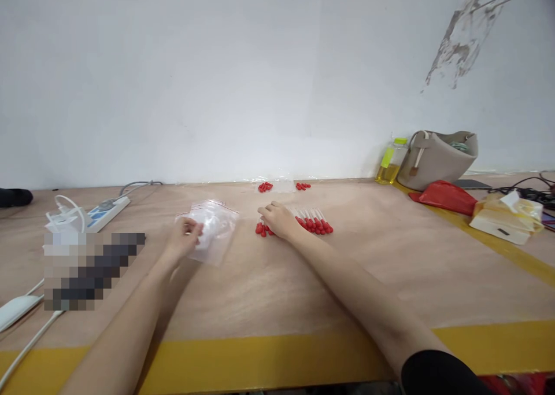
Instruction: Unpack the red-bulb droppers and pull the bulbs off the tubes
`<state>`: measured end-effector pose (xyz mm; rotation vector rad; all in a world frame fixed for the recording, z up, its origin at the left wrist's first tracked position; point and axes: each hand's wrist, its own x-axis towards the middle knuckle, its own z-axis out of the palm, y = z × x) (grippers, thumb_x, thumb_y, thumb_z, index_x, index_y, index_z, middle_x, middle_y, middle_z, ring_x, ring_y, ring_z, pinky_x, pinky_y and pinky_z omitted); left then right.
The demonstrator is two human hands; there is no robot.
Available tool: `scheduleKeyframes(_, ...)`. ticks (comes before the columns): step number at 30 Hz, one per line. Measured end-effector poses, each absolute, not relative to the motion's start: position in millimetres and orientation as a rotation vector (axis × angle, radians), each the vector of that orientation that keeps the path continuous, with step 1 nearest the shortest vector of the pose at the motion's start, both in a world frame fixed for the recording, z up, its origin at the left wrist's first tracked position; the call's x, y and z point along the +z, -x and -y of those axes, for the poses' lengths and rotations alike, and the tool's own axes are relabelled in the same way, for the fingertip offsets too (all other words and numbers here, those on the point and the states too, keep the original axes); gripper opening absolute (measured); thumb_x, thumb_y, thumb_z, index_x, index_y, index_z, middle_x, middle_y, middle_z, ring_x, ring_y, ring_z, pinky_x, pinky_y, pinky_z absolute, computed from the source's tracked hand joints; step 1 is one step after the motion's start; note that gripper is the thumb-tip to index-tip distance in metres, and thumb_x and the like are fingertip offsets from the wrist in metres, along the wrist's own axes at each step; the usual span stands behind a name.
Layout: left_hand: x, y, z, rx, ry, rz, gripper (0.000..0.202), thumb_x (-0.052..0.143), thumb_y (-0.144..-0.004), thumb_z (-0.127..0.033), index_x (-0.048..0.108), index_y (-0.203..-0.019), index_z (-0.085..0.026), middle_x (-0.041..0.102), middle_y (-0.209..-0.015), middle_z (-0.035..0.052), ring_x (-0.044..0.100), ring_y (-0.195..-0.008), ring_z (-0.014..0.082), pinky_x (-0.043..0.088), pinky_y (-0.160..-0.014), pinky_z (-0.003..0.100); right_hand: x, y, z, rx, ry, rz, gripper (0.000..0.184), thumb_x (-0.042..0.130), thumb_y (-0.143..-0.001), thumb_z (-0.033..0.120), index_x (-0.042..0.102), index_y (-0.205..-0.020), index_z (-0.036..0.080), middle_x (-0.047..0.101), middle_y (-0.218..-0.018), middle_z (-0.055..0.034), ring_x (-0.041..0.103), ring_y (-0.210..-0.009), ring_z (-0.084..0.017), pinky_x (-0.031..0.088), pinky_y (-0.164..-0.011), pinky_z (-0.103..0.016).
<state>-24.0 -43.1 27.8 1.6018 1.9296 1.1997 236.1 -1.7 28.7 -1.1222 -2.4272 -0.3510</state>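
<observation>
My left hand (pixel 186 237) is closed on the edge of a clear plastic bag (pixel 214 231) that rests on a small stack of such bags on the wooden table (pixel 269 285). My right hand (pixel 280 218) lies palm down on a row of red-capped clear droppers (pixel 314 221), its fingers curled over the left end of the row; whether it grips one is hidden. More red-capped droppers (pixel 265 186) lie farther back by the wall, beside another clear bag (pixel 281 185).
A white power strip (pixel 106 211) with cables and a white charger (pixel 65 218) lie at the left. At the right stand a yellow liquid bottle (pixel 391 161), a beige bag (pixel 440 158), a red pouch (pixel 446 196) and a tissue pack (pixel 505 216). Yellow tape (pixel 260 357) edges the table.
</observation>
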Motion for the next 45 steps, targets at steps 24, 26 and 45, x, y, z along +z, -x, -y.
scheduleKeyframes(24, -6.9, -15.4, 35.8, 0.438, -2.58, -1.757, 0.057, 0.025, -0.086, -0.053, 0.031, -0.134, -0.022, 0.033, -0.139, 0.0095, 0.026, -0.129, 0.0261, 0.021, -0.103, 0.049, 16.6, -288.8, 44.7, -0.143, 1.153, 2.129, 0.034, 0.045, -0.082, 0.024, 0.045, -0.115, 0.016, 0.053, -0.108, -0.0104, 0.051, -0.098, -0.022, 0.039, -0.083, -0.035)
scheduleKeyframes(26, -5.2, -6.3, 26.4, 0.427, -2.56, -1.715, 0.056, 0.022, -0.087, -0.051, 0.03, -0.134, -0.021, 0.033, -0.138, 0.0082, 0.028, -0.128, 0.0238, 0.023, -0.104, 0.045, 12.2, -313.7, 53.1, -0.166, 1.152, 2.085, 0.031, 0.046, -0.081, 0.022, 0.048, -0.111, 0.016, 0.053, -0.107, -0.0107, 0.051, -0.096, -0.022, 0.041, -0.082, -0.035)
scheduleKeyframes(45, 13.0, -103.7, 12.2, 1.101, -2.298, -1.568, 0.03, 0.051, -0.074, -0.048, 0.054, -0.08, -0.019, 0.055, -0.061, -0.0026, 0.051, -0.056, 0.0121, 0.037, -0.053, 0.023, -17.7, -359.9, 85.1, 0.153, 0.943, 2.357, 0.034, 0.054, -0.079, 0.037, 0.06, -0.107, 0.02, 0.057, -0.11, -0.0102, 0.051, -0.103, -0.021, 0.041, -0.089, -0.039)
